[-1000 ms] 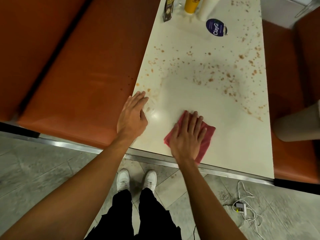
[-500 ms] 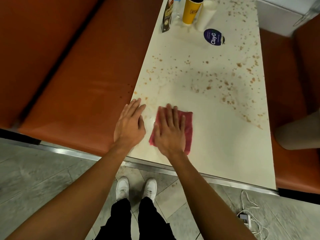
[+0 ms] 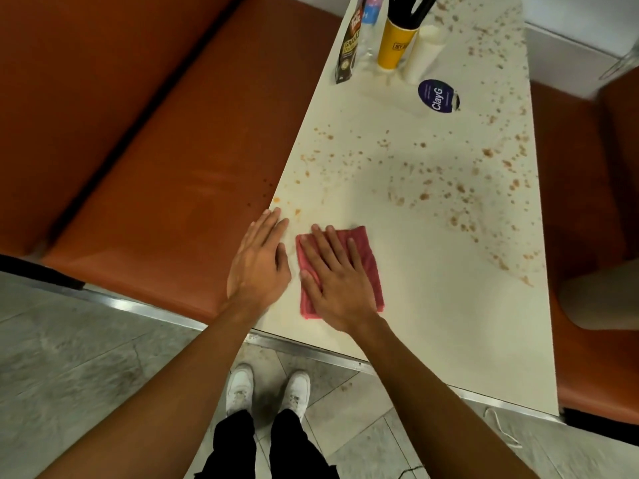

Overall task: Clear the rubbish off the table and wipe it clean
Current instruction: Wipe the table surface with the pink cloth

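A white table [image 3: 449, 323] runs away from me, speckled with brown stains [image 3: 425, 188] over its middle and far right. My right hand [image 3: 337, 281] lies flat, fingers spread, pressing a folded red cloth [image 3: 366, 252] onto the near left part of the top. Just left of it my left hand [image 3: 257, 262] rests flat on the table's left edge, holding nothing. At the far end stand a yellow cup [image 3: 394, 44] with black sticks in it, a dark snack packet [image 3: 349, 46], a plastic bottle [image 3: 370, 25], a white paper roll [image 3: 423, 51] and a round blue sticker [image 3: 437, 96].
Orange bench seats flank the table, one on the left [image 3: 166, 174] and one on the right [image 3: 581, 167]. A beige shape [image 3: 601, 299] lies on the right bench. A metal strip [image 3: 311, 350] edges the tiled floor, where my white shoes [image 3: 269, 392] stand.
My right hand slid the red cloth leftward across the near table until it sits beside my left hand. The left hand stayed on the table edge. My view tilted up slightly.
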### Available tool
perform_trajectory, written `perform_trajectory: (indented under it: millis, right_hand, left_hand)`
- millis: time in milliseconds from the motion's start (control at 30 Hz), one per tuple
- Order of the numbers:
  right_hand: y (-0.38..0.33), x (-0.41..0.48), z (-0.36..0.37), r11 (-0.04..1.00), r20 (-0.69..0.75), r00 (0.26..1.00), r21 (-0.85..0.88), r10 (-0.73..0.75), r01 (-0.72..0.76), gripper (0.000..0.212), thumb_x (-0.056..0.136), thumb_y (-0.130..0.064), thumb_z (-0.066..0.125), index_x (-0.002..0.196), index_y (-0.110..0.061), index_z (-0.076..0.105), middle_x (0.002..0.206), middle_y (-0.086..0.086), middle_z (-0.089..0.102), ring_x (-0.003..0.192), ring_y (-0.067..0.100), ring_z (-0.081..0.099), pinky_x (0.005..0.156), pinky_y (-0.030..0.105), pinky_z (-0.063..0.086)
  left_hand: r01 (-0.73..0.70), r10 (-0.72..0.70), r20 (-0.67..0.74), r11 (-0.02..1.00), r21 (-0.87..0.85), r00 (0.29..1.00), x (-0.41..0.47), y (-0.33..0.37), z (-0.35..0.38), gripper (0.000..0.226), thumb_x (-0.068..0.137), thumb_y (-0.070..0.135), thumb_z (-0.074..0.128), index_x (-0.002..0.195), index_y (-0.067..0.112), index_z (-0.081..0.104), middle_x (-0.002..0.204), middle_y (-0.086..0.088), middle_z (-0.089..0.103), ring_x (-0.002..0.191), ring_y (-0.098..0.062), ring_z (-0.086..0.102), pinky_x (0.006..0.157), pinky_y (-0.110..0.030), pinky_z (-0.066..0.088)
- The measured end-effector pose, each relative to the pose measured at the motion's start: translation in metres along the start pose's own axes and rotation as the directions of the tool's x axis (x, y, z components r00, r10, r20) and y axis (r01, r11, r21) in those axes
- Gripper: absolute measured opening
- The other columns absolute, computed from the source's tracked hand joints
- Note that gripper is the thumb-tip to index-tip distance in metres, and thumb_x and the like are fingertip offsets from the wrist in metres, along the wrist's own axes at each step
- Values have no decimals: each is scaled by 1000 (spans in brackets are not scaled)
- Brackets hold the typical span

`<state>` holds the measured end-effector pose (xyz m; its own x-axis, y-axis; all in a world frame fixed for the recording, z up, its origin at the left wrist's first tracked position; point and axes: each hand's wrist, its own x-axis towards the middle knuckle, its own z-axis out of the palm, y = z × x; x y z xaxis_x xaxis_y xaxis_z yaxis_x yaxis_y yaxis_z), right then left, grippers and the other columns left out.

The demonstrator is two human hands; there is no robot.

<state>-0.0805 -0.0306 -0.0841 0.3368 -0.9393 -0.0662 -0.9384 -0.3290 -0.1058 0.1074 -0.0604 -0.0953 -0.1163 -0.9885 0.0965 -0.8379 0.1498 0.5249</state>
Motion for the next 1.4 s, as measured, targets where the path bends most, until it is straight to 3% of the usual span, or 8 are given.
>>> perform_trajectory:
  millis: [67, 267, 467, 667, 900, 1133, 1333, 1400]
  right_hand:
    - [24, -17, -1, 999, 9, 999, -9, -50, 50, 63, 113, -51, 23, 169, -30, 2, 176, -2, -6, 162, 20, -11, 131, 55, 6]
    - [23, 52, -5, 899, -64, 897, 60, 437, -434, 66, 110, -52, 9, 169, -23, 3, 177, 4, -2, 163, 29, -6, 130, 58, 7]
    - [19, 12, -4, 997, 9, 997, -12, -73, 73, 63, 113, -50, 19, 169, -29, -2, 176, -2, -9, 162, 21, -13, 131, 54, 3]
    - [30, 62, -7, 917, -68, 914, 29, 400, -399, 68, 109, -52, 7, 169, -21, 4, 176, 6, 0, 163, 30, -3, 129, 58, 10]
    - [18, 18, -6, 994, 32, 994, -4, -105, 106, 64, 112, -51, 16, 169, -28, -3, 176, -1, -9, 162, 21, -13, 130, 55, 5]
    - [25, 62, -8, 915, -71, 912, 23, 404, -404, 66, 110, -51, 10, 169, -20, 7, 176, 6, 2, 163, 30, -1, 130, 59, 10]
    - [-2, 13, -3, 999, 19, 999, 1, -46, 46, 63, 112, -51, 18, 168, -29, -3, 176, -2, -10, 162, 21, -14, 130, 55, 4]
    - [19, -1, -5, 999, 17, 999, -2, -32, 32, 63, 112, -52, 19, 168, -30, 0, 176, -3, -7, 162, 20, -11, 130, 55, 7]
  left_hand:
    - [2, -2, -2, 1000, -8, 1000, 0, 0, 0, 58, 105, 29, 30, 161, 18, 39, 172, 3, 26, 161, -12, 15, 132, -42, 18]
    - [2, -3, -29, 1000, -28, 1000, 0, -2, 2, 54, 107, 24, 37, 160, 18, 41, 172, 3, 28, 161, -11, 14, 132, -37, 14]
    - [-12, 10, -41, 999, -33, 999, 2, -2, 2, 56, 105, 25, 33, 159, 14, 43, 171, 0, 31, 160, -14, 18, 130, -45, 22]
    - [-3, 1, -46, 999, -49, 999, 2, -3, 2, 57, 104, 26, 34, 160, 15, 42, 171, 2, 30, 160, -12, 16, 130, -43, 22]
    - [-10, 6, -69, 998, -65, 998, 1, -4, 4, 57, 102, 22, 36, 157, 12, 46, 170, 0, 34, 160, -15, 21, 128, -46, 26]
    - [14, -16, -28, 998, -69, 999, 2, -4, 2, 60, 103, 30, 30, 160, 17, 42, 171, 3, 29, 160, -11, 16, 129, -45, 24]
    - [20, -23, -36, 997, -79, 999, 1, -3, 1, 57, 102, 23, 35, 158, 15, 45, 170, 1, 32, 160, -14, 20, 129, -45, 25]
    - [15, -18, -36, 996, -90, 999, 1, -4, 0, 57, 103, 24, 34, 158, 14, 45, 170, 1, 32, 160, -15, 21, 129, -46, 26]
